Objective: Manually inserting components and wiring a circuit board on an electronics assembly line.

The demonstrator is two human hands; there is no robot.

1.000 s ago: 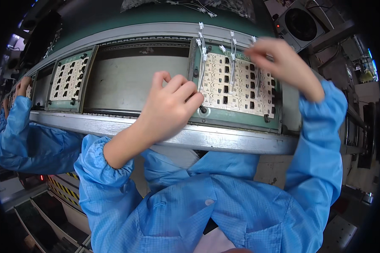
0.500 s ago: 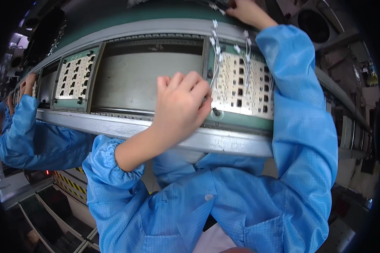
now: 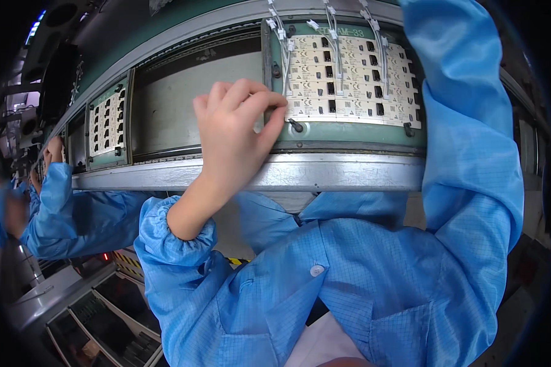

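Note:
My left hand [image 3: 232,125] is at the left edge of a pale circuit-board panel [image 3: 355,107], with thumb and forefinger pinched together. Their tips touch the panel's lower left part, close to the lower end of a white wire lead [image 3: 286,64]; whatever lies between them is hidden. Two more white leads [image 3: 337,58] with small plugs run up over the panel's far edge. Rows of black components [image 3: 331,88] stand on the panel, which sits in a green carrier [image 3: 361,136]. The right sleeve [image 3: 465,110] reaches past the top edge, so my right hand is out of sight.
A metal conveyor rail [image 3: 349,170] runs along the near side, its chain behind it. Further left, a second carrier [image 3: 108,160] bears a similar panel. At the far left a co-worker's blue sleeve [image 3: 56,189] reaches the line. Dark bins [image 3: 107,312] stand at the lower left.
The view has shifted, so the panel appears higher and more to the left. My right hand has passed out over the top edge. My left hand keeps its pinch at the panel's left side.

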